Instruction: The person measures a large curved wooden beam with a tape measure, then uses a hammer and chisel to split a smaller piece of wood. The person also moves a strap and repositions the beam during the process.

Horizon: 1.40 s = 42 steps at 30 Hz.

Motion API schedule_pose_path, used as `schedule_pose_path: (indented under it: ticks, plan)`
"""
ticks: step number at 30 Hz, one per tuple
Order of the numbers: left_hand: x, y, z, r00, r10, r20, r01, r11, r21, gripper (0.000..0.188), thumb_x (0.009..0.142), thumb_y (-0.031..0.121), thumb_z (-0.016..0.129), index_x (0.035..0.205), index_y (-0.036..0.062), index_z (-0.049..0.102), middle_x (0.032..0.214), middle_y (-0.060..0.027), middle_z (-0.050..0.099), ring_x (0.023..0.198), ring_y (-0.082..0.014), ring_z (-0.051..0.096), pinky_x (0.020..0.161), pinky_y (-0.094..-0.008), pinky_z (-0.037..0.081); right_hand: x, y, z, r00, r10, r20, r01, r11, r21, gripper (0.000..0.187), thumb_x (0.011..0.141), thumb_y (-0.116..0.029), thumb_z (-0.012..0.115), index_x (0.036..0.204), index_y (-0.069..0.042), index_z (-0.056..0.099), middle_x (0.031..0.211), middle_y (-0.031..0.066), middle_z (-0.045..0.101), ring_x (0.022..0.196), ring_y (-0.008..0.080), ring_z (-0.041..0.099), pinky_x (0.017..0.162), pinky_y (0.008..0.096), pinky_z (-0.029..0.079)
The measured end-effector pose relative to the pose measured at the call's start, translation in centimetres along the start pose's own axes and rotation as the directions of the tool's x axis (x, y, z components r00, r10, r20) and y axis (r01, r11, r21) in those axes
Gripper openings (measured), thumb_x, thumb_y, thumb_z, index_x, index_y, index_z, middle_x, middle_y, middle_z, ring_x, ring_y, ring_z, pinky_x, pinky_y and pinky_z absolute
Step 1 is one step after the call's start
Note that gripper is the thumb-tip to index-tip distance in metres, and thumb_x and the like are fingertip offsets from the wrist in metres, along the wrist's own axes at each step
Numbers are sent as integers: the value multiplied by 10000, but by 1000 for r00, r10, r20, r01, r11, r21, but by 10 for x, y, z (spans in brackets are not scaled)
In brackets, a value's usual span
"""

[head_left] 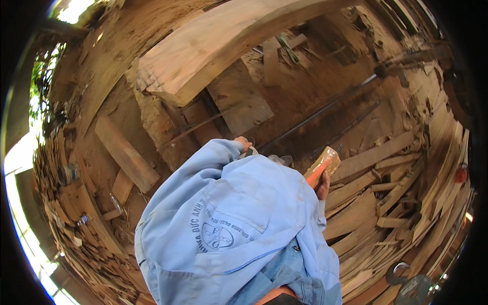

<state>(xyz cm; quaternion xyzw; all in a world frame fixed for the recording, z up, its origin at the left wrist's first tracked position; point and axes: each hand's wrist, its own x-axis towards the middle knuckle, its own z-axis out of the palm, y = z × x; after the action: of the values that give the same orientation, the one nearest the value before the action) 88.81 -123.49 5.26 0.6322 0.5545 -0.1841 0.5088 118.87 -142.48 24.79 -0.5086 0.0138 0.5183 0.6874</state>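
Observation:
My right hand (323, 187) grips a block-shaped thing (324, 163) with an orange-red side and a shiny golden-brown side, held up at the right of my body. Of my left hand (243, 144), only part shows past the cuff of my light blue jacket (239, 193). Its fingers look curled, and a pale strap-like piece (252, 151) lies against them; the jacket hides the rest. Just beyond the jacket front is a clear, crumpled-looking thing (277, 159), too small to make out.
A thick sawn timber (203, 51) spans the far side. Under it lies a flat grey plate (241, 104). A long dark metal rail (320, 110) runs across the dusty ground. Stacked planks (356, 213) fill the right; a short beam (127, 152) lies left. A metal hook (397, 273) is at lower right.

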Motion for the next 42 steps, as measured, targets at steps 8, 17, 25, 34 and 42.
schedule_pose_path:
  ticks: [8,17,25,34,42]
  plan:
    - [3,-2,5,999,-30,-20,29,998,-52,416,809,435,580,973,72,698,1033,-172,653,1012,-344,600,894,-391,462,3,-13,9,995,61,74,-61,998,0,440,880,-310,574,1230,-52,509,1137,85,587,1004,229,569,889,371,457]
    - [-15,11,-1,996,-70,-47,67,995,-73,413,818,419,575,1011,72,687,1088,-174,637,1051,-339,585,915,-398,449,7,-12,-2,989,60,132,-57,998,-21,464,899,-338,539,1259,-52,479,1168,94,571,1031,234,556,914,384,439]
    - [-4,1,4,997,-77,-14,75,993,-94,448,799,436,574,1023,64,684,1120,-175,621,1080,-337,570,921,-390,449,8,-7,-4,998,3,58,0,999,-49,463,904,-316,533,1278,-52,468,1188,88,563,1048,237,548,929,386,430]
    - [-7,2,2,998,-55,-33,53,997,-55,420,783,430,558,958,77,704,1071,-183,636,1028,-347,594,899,-399,463,3,-5,-8,995,54,88,-52,998,-26,451,909,-316,525,1270,-51,479,1192,87,562,1053,237,546,929,387,431]
    - [29,-27,17,972,230,41,-234,952,199,434,848,450,486,917,78,701,1028,-177,651,976,-372,594,849,-426,470,-3,-2,-1,995,14,94,-19,998,52,397,891,-258,551,1211,-29,502,1136,89,575,996,221,568,869,374,474]
